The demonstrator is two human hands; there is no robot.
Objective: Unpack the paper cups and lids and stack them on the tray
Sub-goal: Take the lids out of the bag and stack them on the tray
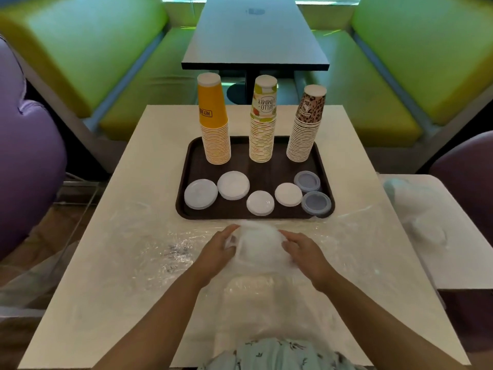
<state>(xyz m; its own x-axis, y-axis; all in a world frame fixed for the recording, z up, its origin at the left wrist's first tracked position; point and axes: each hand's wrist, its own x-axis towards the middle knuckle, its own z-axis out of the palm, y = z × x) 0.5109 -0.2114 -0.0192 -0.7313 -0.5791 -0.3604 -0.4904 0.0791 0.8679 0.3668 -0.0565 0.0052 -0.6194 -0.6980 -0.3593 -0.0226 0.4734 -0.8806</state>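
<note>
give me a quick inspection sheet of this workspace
surface: white table, brown tray on it
job's things: three inverted cup stacks on the tray: yellow, floral, leopard-print; six lid piles in front, e.g. white lids, grey lids
clutter: loose clear plastic wrap across the near table
hands: left hand and right hand grip a wrapped white bundle
cables: nothing seen
surroundings: green booth seats, dark table

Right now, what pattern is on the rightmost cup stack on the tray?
Leopard print, brown and black, on the rightmost cup stack on the tray; head view shows it.
</note>
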